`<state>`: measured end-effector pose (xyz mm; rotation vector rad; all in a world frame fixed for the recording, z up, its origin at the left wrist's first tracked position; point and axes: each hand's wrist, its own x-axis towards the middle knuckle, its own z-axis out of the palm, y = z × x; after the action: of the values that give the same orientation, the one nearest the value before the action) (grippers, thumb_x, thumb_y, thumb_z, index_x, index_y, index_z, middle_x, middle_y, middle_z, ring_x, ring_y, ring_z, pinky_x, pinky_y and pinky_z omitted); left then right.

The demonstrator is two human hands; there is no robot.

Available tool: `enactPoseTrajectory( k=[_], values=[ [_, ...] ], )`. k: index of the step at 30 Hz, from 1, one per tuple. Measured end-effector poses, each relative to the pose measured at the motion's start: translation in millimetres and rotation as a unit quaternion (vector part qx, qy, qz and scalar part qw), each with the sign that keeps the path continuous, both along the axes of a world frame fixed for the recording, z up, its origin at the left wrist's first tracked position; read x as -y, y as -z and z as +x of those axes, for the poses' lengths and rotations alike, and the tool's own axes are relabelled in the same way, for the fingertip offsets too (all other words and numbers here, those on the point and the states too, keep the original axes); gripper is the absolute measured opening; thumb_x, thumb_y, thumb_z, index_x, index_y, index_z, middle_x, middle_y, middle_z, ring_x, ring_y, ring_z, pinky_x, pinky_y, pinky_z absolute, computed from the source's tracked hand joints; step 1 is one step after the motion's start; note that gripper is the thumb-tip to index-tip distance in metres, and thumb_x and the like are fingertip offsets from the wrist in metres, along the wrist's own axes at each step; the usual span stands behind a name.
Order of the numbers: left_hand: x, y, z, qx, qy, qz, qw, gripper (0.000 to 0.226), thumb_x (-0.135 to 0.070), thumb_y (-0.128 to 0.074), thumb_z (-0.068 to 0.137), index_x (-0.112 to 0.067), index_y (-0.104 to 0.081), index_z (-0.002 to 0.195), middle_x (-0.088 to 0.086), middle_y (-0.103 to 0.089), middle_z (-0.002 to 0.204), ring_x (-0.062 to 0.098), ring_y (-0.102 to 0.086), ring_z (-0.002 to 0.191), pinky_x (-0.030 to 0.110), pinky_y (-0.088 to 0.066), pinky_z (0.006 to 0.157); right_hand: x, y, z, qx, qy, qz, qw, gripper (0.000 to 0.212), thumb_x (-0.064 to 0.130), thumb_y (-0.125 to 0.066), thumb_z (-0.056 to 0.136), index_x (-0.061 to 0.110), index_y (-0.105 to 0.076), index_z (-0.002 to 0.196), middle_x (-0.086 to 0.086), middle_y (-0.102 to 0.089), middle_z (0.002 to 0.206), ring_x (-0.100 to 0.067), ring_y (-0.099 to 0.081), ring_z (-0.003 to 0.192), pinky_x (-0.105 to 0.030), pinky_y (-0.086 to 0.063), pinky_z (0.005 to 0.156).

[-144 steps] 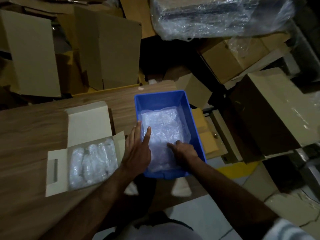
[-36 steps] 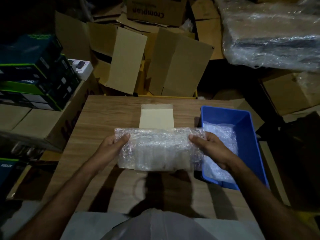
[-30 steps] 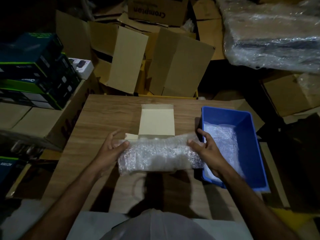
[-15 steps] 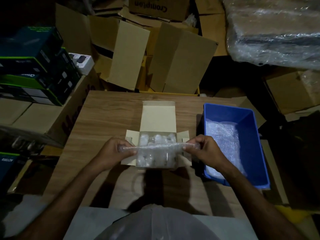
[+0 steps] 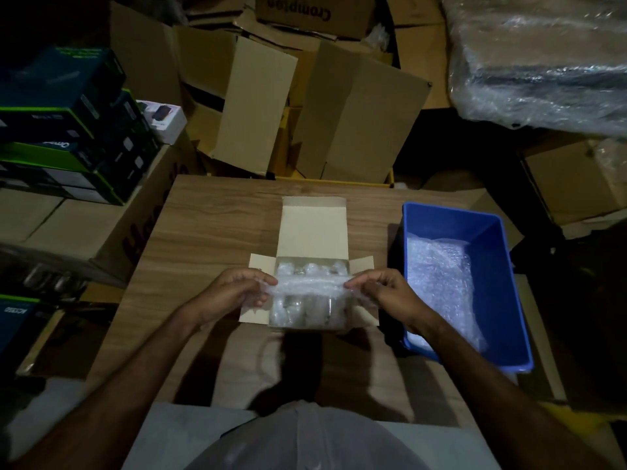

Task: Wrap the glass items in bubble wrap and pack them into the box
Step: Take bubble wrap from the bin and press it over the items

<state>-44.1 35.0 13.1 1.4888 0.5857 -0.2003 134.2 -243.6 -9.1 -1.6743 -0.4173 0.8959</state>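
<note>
Both hands, left and right, pinch the ends of a folded bubble wrap strip over the box mid-counter; lay it flat across the wrapped glasses, tucking edges inside.

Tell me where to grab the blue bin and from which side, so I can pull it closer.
Grip the blue bin by its near rim, coming from the person's side with the right hand. It stands open-topped with a lipped rim, and its near end overhangs the table edge. The bubble wrap inside lies below the rim, leaving the lip free.
</note>
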Motion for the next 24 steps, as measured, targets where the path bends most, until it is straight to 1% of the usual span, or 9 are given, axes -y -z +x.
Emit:
enactPoseTrajectory(
  k=[2,3,6,9,11,13,17,22,24],
  values=[
    [-1.0,2.9,0.9,0.003,-0.011,-0.033,0.999,0.032,-0.022,-0.053,0.1,-0.001,-0.073,0.113,0.005,-0.074,0.117,0.021,-0.072,0.098,0.028,-0.058,0.082,-1.7,0.5,-1.3,-0.012,0.016,0.012,1.0,0.022,-0.001,-0.059,0.097,0.005,-0.08,0.095,-0.008,-0.077,0.104,-0.021,-0.07,0.095,-0.022,-0.055,0.079],
    [-0.9,5.1,2.6,-0.001,-0.013,-0.008,1.0,0.032,-0.023,-0.052,0.102,-0.003,-0.073,0.114,0.0,-0.075,0.117,0.019,-0.072,0.102,0.025,-0.058,0.083,-2.9,1.9,-1.5,0.005,0.022,0.014,1.0,0.015,0.002,-0.065,0.095,0.005,-0.08,0.093,-0.004,-0.078,0.102,-0.019,-0.072,0.097,-0.023,-0.056,0.081],
    [-1.2,16.3,11.0,0.033,0.004,0.193,0.981,0.013,-0.016,-0.064,0.097,-0.016,-0.076,0.104,-0.008,-0.076,0.105,0.006,-0.071,0.094,0.02,-0.054,0.077,-6.8,10.5,0.5,0.146,0.03,-0.022,0.989,0.005,0.015,-0.08,0.086,0.017,-0.08,0.09,0.004,-0.078,0.095,-0.011,-0.072,0.094,-0.031,-0.057,0.088],
    [-3.6,34.1,21.2,0.065,0.035,0.315,0.946,0.015,-0.016,-0.075,0.089,-0.025,-0.073,0.1,-0.011,-0.074,0.099,-0.003,-0.065,0.081,0.026,-0.049,0.072,-15.1,12.7,0.2,0.285,0.026,-0.064,0.956,0.008,0.021,-0.075,0.087,0.026,-0.072,0.093,0.009,-0.073,0.095,-0.008,-0.067,0.091,-0.029,-0.054,0.082],
    [-4.0,42.0,33.0,0.073,0.048,0.462,0.883,0.012,-0.023,-0.076,0.086,-0.028,-0.075,0.097,-0.013,-0.074,0.098,0.005,-0.064,0.086,0.031,-0.049,0.08,-24.1,13.6,1.5,0.429,0.008,-0.134,0.893,0.01,0.02,-0.072,0.086,0.026,-0.075,0.092,0.006,-0.075,0.097,-0.017,-0.065,0.091,-0.032,-0.047,0.081],
    [-0.6,43.2,45.9,0.087,0.055,0.565,0.819,0.009,-0.02,-0.076,0.084,-0.024,-0.076,0.091,-0.004,-0.073,0.093,0.019,-0.062,0.09,0.033,-0.044,0.085,-33.4,18.0,6.3,0.524,-0.026,-0.192,0.83,0.014,0.015,-0.072,0.082,0.023,-0.078,0.091,0.001,-0.076,0.095,-0.024,-0.064,0.087,-0.033,-0.039,0.077],
    [1.1,53.6,66.0,0.062,0.089,0.6,0.792,0.007,-0.007,-0.069,0.086,-0.01,-0.075,0.087,0.008,-0.065,0.093,0.028,-0.061,0.087,0.035,-0.048,0.076,-48.2,34.5,8.7,0.533,-0.109,-0.27,0.794,0.022,0.007,-0.064,0.077,0.012,-0.074,0.096,-0.008,-0.067,0.098,-0.032,-0.063,0.09,-0.036,-0.048,0.069],
    [7.0,71.9,74.0,-0.013,0.182,0.637,0.749,0.01,0.001,-0.062,0.084,-0.006,-0.067,0.089,0.012,-0.059,0.097,0.03,-0.063,0.085,0.039,-0.055,0.065,-63.2,47.8,-8.1,0.484,-0.095,-0.301,0.816,0.025,0.03,-0.059,0.087,0.01,-0.064,0.101,-0.012,-0.059,0.104,-0.031,-0.061,0.084,-0.037,-0.048,0.069],
    [15.3,73.2,75.1,-0.02,0.188,0.623,0.759,0.01,0.003,-0.06,0.087,-0.003,-0.065,0.093,0.014,-0.058,0.097,0.031,-0.062,0.085,0.042,-0.055,0.069,-65.8,54.5,-13.9,0.504,-0.096,-0.325,0.794,0.027,0.031,-0.058,0.086,0.011,-0.064,0.102,-0.013,-0.059,0.106,-0.032,-0.058,0.09,-0.04,-0.045,0.076]
  ],
)
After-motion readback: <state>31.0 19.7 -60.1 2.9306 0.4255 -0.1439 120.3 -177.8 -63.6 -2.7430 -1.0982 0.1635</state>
